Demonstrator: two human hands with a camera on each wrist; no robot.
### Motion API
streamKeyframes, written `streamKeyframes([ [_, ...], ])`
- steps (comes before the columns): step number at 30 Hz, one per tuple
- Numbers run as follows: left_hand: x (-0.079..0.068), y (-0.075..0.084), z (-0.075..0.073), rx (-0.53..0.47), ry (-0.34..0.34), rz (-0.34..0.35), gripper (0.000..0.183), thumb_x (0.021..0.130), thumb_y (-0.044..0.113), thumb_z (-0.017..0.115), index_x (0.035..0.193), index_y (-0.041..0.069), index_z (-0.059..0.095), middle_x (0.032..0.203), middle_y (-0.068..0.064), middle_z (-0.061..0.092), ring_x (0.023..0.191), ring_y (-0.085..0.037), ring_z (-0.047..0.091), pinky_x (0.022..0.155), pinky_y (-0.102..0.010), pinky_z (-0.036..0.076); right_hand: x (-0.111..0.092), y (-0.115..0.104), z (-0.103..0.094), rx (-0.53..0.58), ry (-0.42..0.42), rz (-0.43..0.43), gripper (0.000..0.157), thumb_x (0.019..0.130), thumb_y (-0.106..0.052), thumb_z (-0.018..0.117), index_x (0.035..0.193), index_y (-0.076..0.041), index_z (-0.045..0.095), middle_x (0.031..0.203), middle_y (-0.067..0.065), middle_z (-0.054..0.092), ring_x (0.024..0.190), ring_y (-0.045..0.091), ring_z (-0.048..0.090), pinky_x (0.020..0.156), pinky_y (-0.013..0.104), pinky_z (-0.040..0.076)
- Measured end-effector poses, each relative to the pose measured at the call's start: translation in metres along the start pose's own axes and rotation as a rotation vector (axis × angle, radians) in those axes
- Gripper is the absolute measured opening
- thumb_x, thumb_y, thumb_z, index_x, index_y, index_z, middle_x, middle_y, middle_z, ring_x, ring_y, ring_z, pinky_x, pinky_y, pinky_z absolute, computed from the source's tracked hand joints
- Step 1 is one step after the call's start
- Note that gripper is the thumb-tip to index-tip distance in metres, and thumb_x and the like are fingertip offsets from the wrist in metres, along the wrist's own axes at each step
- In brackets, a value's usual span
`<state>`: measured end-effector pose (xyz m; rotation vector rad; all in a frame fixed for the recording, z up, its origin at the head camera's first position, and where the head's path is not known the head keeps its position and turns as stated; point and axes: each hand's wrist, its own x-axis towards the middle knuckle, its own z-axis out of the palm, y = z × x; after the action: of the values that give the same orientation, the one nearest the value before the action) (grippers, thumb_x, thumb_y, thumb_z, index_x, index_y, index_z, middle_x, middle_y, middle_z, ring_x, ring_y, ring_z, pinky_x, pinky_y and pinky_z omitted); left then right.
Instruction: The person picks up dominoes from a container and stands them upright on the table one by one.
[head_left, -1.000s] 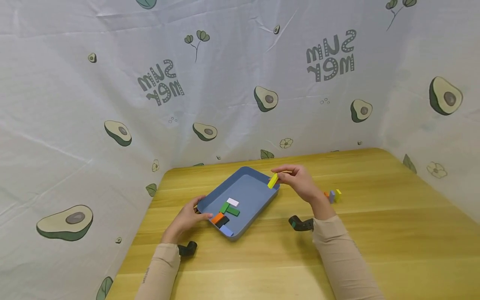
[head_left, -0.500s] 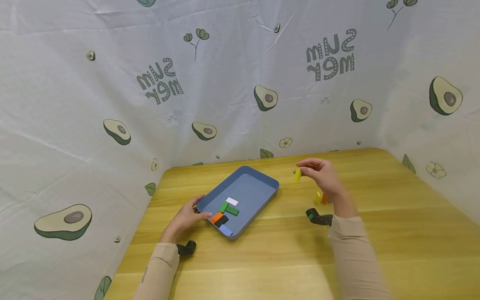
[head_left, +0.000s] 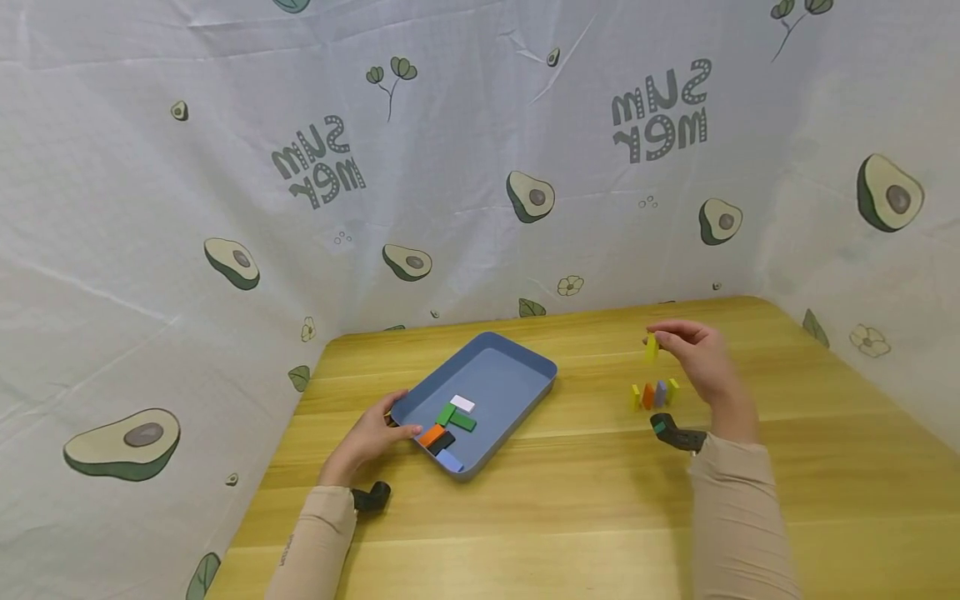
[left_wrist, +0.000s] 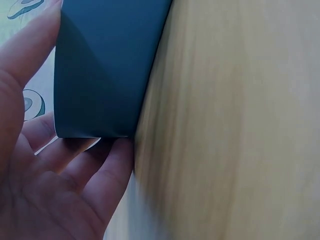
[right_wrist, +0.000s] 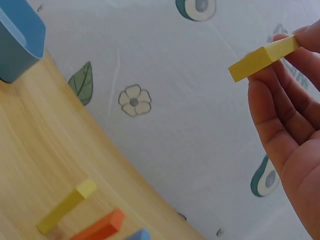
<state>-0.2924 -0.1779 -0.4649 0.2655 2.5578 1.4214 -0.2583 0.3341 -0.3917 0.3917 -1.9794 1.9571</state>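
The person's right hand [head_left: 701, 358] pinches a small yellow block [head_left: 652, 347] between thumb and fingertips, holding it raised and roughly upright, clear of the table [head_left: 525, 533]. Below the right hand's fingertips, four more blocks stand on end in a short row: from the row's left end, a lemon block [head_left: 635, 397], an orange block [head_left: 648, 396], a bluish block [head_left: 660, 393] and another yellow one [head_left: 673, 389], this last one on the side toward the right hand's wrist.

Well to the left of that hand, the left hand [head_left: 371, 433] grips one end of a blue tray [head_left: 517, 375], thumb at the rim and fingers curled against the outside wall. Inside the tray, nearest the left thumb, lies a flat orange piece [head_left: 432, 435], with a black piece [head_left: 442, 442] just beside it and a light blue piece [head_left: 451, 461] past that, toward the near corner. Farther in from the thumb lie two green pieces [head_left: 462, 422] close together, and a white piece [head_left: 462, 404] just beyond them.
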Motion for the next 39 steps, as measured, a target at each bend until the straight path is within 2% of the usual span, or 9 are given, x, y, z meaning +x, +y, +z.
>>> streamKeyframes([
  [5, -0.001, -0.001, 0.0, 0.006, 0.001, -0.005, 0.086, 0.085, 0.031, 0.081, 0.156, 0.012, 0.036, 0.156, -0.022, 0.04, 0.137, -0.043, 0.046, 0.11, -0.054, 0.043, -0.005, 0.007, -0.017, 0.059, 0.049, 0.01, 0.025, 0.098, 0.002, 0.057, 0.1, -0.011, 0.078, 0.094, -0.014, 0.075, 0.086, 0.0, 0.065, 0.08, 0.007, 0.05],
  [9, -0.001, -0.001, 0.0, 0.006, -0.002, -0.009, 0.086, 0.085, 0.031, 0.081, 0.156, 0.011, 0.036, 0.155, -0.022, 0.04, 0.137, -0.043, 0.047, 0.11, -0.053, 0.044, -0.012, 0.01, -0.031, 0.023, 0.089, 0.057, 0.022, 0.099, -0.002, 0.059, 0.103, -0.012, 0.078, 0.096, -0.018, 0.075, 0.089, -0.003, 0.064, 0.08, 0.005, 0.049],
  [13, -0.001, 0.0, -0.001, 0.004, -0.005, -0.013, 0.085, 0.086, 0.029, 0.081, 0.156, 0.011, 0.036, 0.156, -0.022, 0.04, 0.137, -0.043, 0.047, 0.11, -0.054, 0.043, -0.019, 0.015, -0.04, -0.13, 0.11, 0.122, 0.02, 0.1, -0.014, 0.061, 0.113, -0.01, 0.076, 0.1, -0.027, 0.071, 0.095, -0.008, 0.058, 0.082, 0.003, 0.045],
  [23, 0.0, 0.002, -0.002, 0.001, -0.009, -0.007, 0.086, 0.086, 0.029, 0.081, 0.156, 0.009, 0.035, 0.154, -0.022, 0.043, 0.134, -0.038, 0.05, 0.109, -0.052, 0.044, -0.032, 0.032, -0.051, -0.391, 0.125, 0.231, 0.04, 0.104, -0.033, 0.053, 0.135, -0.009, 0.064, 0.108, -0.039, 0.056, 0.104, -0.015, 0.047, 0.08, 0.004, 0.039],
  [27, -0.001, 0.003, -0.001, -0.004, -0.008, -0.007, 0.086, 0.086, 0.028, 0.081, 0.155, 0.008, 0.035, 0.153, -0.022, 0.044, 0.132, -0.037, 0.051, 0.108, -0.05, 0.046, -0.037, 0.039, -0.053, -0.43, 0.112, 0.341, 0.053, 0.104, -0.043, 0.049, 0.143, -0.007, 0.055, 0.124, -0.027, 0.053, 0.126, 0.01, 0.048, 0.109, 0.028, 0.04],
  [31, 0.0, 0.003, -0.001, 0.001, -0.005, -0.008, 0.086, 0.086, 0.028, 0.081, 0.155, 0.008, 0.036, 0.153, -0.022, 0.044, 0.133, -0.038, 0.051, 0.108, -0.051, 0.046, -0.04, 0.045, -0.055, -0.375, 0.083, 0.414, 0.057, 0.104, -0.046, 0.049, 0.147, -0.009, 0.051, 0.136, -0.019, 0.049, 0.144, 0.031, 0.033, 0.12, 0.059, 0.024],
  [34, 0.001, 0.004, -0.001, -0.001, -0.009, -0.005, 0.085, 0.086, 0.028, 0.081, 0.156, 0.008, 0.035, 0.153, -0.023, 0.043, 0.133, -0.041, 0.051, 0.107, -0.051, 0.046, -0.041, 0.049, -0.057, -0.376, 0.061, 0.418, 0.056, 0.104, -0.044, 0.05, 0.147, -0.009, 0.051, 0.129, -0.024, 0.051, 0.137, 0.017, 0.041, 0.119, 0.037, 0.034],
  [37, 0.001, 0.004, -0.002, -0.004, -0.015, -0.008, 0.086, 0.085, 0.029, 0.081, 0.156, 0.009, 0.035, 0.154, -0.024, 0.042, 0.134, -0.041, 0.05, 0.107, -0.051, 0.046, -0.041, 0.052, -0.059, -0.363, 0.049, 0.398, 0.053, 0.104, -0.039, 0.052, 0.145, -0.006, 0.052, 0.118, -0.031, 0.051, 0.12, -0.003, 0.046, 0.099, 0.013, 0.043],
  [39, 0.0, 0.005, -0.002, 0.008, -0.017, -0.005, 0.087, 0.086, 0.029, 0.081, 0.156, 0.009, 0.034, 0.154, -0.025, 0.041, 0.134, -0.042, 0.05, 0.107, -0.051, 0.047, -0.041, 0.055, -0.06, -0.333, 0.045, 0.387, 0.05, 0.104, -0.035, 0.053, 0.144, -0.005, 0.053, 0.115, -0.033, 0.051, 0.111, -0.012, 0.045, 0.087, 0.006, 0.043],
])
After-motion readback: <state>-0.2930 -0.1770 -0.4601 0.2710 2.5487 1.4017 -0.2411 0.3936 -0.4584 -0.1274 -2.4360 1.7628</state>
